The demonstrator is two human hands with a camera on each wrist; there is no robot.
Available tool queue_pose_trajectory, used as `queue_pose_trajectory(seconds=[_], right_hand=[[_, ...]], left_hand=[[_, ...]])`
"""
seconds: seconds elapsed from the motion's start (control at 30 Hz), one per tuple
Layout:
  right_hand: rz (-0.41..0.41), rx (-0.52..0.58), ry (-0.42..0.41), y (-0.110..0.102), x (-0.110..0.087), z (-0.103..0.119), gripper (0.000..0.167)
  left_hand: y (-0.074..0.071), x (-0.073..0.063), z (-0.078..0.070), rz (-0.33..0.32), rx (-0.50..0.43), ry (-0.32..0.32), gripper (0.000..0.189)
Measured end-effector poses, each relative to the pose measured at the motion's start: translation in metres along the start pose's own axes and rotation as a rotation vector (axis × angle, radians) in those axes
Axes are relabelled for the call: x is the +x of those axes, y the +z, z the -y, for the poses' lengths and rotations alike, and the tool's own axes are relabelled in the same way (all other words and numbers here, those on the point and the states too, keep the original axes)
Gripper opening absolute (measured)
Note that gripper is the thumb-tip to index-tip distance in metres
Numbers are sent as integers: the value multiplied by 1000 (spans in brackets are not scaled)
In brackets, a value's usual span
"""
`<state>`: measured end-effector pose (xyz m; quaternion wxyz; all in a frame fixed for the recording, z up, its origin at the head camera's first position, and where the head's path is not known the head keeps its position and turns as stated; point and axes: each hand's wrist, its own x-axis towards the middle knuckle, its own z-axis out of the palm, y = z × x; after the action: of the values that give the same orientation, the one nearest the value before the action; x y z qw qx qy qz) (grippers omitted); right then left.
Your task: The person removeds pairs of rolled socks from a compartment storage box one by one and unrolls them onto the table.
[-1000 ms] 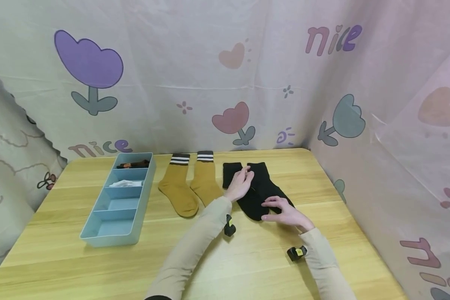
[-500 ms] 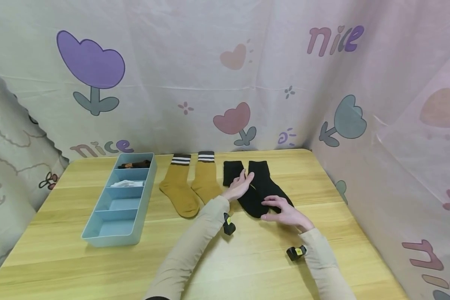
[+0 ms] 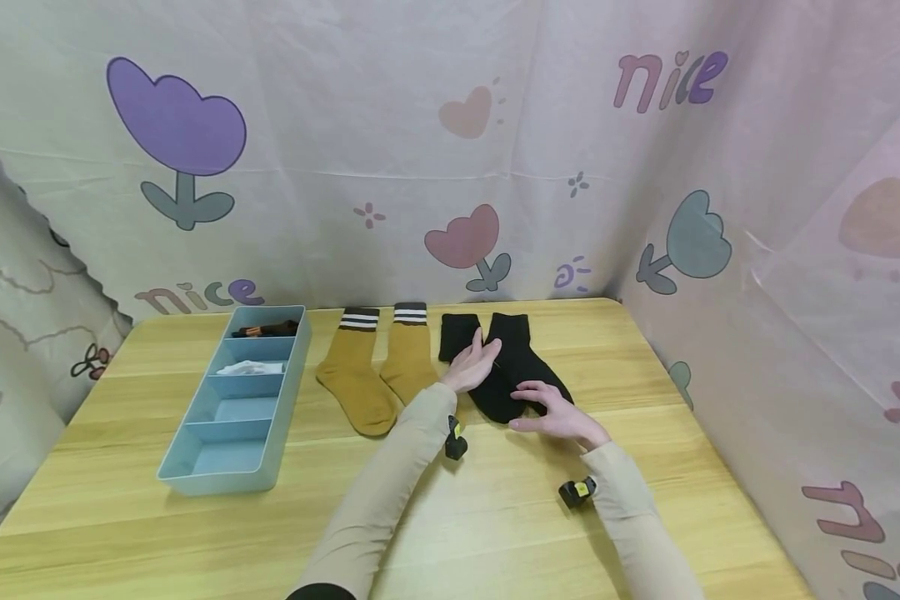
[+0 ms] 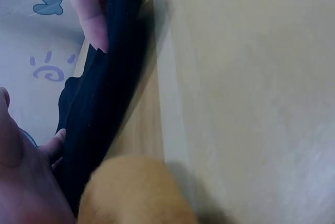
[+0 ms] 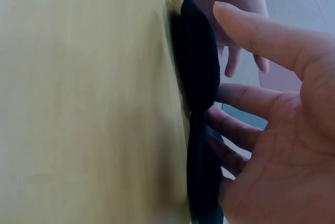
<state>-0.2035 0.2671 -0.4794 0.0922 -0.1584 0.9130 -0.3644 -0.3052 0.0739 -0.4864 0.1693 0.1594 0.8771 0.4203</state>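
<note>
Two black socks lie flat side by side on the table in the head view, the left one (image 3: 495,400) overlapping the right one (image 3: 510,332) near the foot. My left hand (image 3: 472,365) rests on them around the ankle, fingers extended toward the cuffs. With fingers spread and relaxed, my right hand (image 3: 553,412) touches the foot end, its thumb in front of the toe. In the right wrist view, several fingertips meet the black fabric (image 5: 199,62). Left of them lie two mustard socks with striped cuffs, one (image 3: 356,392) fully visible, the other (image 3: 411,358) partly behind my left sleeve.
A blue tray (image 3: 283,425) with several compartments stands on the left of the table (image 3: 105,500). Its back compartment holds a dark brown bundle (image 3: 266,329), and the one before it a white folded item (image 3: 251,367). A printed curtain (image 3: 330,125) hangs behind the table.
Both black socks have slid back and slightly left, away from me, and both hands have moved with them. The mustard socks and the tray stay in place.
</note>
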Motion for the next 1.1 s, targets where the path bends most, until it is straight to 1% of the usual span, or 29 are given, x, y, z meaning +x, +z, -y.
queue_pose_trajectory(seconds=[0.07, 0.17, 0.23, 0.3, 0.4, 0.43, 0.5, 0.63, 0.73, 0.83, 0.9, 0.97, 1.03, 1.1], right_hand=[[2, -9, -4, 0, 3, 0, 53], [9, -9, 5, 0, 8, 1, 54], [13, 1, 10, 0, 10, 1, 55], [18, 5, 13, 0, 11, 2, 55], [18, 10, 12, 1, 11, 1, 56], [17, 9, 12, 2, 11, 1, 56], [15, 7, 15, 2, 10, 0, 56], [12, -5, 17, 4, 9, -2, 56], [11, -10, 21, 5, 8, -2, 56], [12, -9, 19, 5, 9, -1, 57], [14, -10, 12, 5, 11, 0, 57], [10, -10, -2, 5, 13, 0, 57], [-3, -3, -13, 5, 15, 1, 56], [-14, 15, -11, 5, 17, 2, 56]], left_hand=[[-2, 1, 0, -8, 1, -12, 76], [-4, 4, 2, -26, -24, -28, 76], [-6, 6, 4, -53, -49, -18, 75], [-5, 7, 5, -78, -77, 8, 74], [-3, 9, 7, -97, -82, 32, 73], [-2, 9, 6, -90, -75, 32, 73], [2, 9, 5, -63, -39, 9, 74], [10, 12, 1, -12, 75, -27, 76], [15, 16, -1, 0, 137, -46, 77], [16, 20, 0, -7, 145, -67, 79], [15, 21, -1, -23, 136, -72, 79], [12, 22, -1, -46, 115, -68, 79], [10, 22, -2, -55, 110, -65, 77], [10, 26, 0, -59, 117, -59, 76]])
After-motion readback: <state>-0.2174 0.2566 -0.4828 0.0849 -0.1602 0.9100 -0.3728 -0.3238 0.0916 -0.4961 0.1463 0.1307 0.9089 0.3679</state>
